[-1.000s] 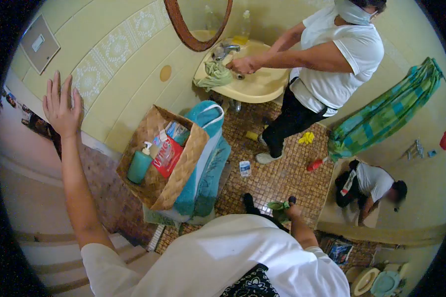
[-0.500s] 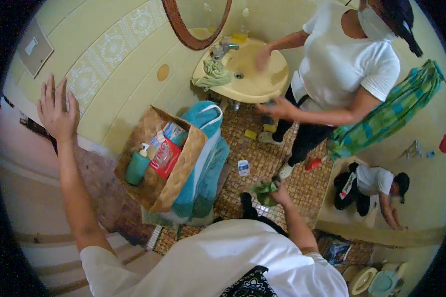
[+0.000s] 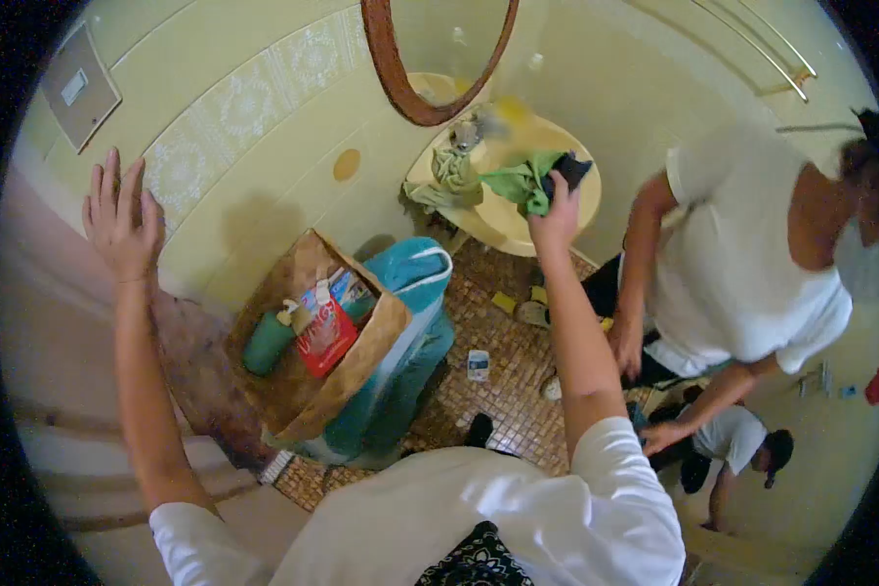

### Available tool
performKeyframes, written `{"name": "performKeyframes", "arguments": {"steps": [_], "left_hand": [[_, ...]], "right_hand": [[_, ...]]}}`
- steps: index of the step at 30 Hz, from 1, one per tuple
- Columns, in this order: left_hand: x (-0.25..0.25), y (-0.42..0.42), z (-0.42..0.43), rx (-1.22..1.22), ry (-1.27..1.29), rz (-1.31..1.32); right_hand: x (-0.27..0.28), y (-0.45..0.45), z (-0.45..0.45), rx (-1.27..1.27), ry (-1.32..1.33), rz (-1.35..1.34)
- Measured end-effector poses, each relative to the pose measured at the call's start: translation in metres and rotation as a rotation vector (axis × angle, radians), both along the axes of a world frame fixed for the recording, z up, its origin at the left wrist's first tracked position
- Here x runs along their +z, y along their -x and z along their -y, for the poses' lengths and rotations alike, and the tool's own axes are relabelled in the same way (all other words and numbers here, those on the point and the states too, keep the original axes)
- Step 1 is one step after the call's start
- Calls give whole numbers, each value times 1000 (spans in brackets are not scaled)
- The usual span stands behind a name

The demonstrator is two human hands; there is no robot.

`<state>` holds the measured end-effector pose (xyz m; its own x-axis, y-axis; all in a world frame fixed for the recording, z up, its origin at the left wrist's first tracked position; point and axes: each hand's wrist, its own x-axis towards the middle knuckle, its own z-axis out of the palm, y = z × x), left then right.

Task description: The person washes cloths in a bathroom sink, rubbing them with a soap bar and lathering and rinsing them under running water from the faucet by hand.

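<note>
My left hand [image 3: 124, 217] is raised at the left with its fingers spread, against or close to the wall. My right hand [image 3: 557, 210] is stretched forward over the yellow sink [image 3: 503, 220], closed around a green cloth [image 3: 523, 183] and something dark beside it. A pale green cloth [image 3: 449, 183] drapes over the sink's left edge, near the faucet. Between my arms stands a woven basket [image 3: 361, 366] holding a green pump bottle [image 3: 268, 342] and a red package [image 3: 326, 337].
Teal towels [image 3: 415, 283] hang beside the basket. A person in a white shirt [image 3: 742, 264] bends at the right; another person [image 3: 728, 437] crouches in the tub area beyond. A mirror [image 3: 386, 63] hangs above the sink. A small white container [image 3: 478, 365] lies on the tiled floor.
My right hand has moved up and forward from near my body to the sink with the green cloth. The nearer person has stepped right, away from the sink, and leans down.
</note>
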<state>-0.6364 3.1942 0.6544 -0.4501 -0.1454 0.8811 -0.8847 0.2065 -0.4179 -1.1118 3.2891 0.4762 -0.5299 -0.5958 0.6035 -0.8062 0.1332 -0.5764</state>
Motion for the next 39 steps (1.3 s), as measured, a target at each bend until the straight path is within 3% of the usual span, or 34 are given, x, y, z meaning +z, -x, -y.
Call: {"name": "performKeyframes", "arguments": {"steps": [2,5,8,14,20,25,30,33,39], "left_hand": [[1,-2,0,51,-20,43],[0,-7,5,88,-28,117],[-5,-9,13,60,17,135],[-1,-7,22,4,57,205],[-21,-44,35,168,-163,20],[-26,-45,40,60,-161,-30],[-2,-3,27,64,-4,207],[0,-3,25,113,-43,234],[0,2,23,218,-39,241]], "right_hand": [[-45,40,39,23,-278,-112],[-82,77,58,248,-809,-28],[-100,102,53,311,-770,83],[-138,145,41,191,-764,214],[-143,162,60,153,-666,126],[-168,175,101,161,-620,166],[-112,162,164,191,-564,150],[-87,149,208,217,-340,-110],[-55,116,295,368,-435,-432]]}}
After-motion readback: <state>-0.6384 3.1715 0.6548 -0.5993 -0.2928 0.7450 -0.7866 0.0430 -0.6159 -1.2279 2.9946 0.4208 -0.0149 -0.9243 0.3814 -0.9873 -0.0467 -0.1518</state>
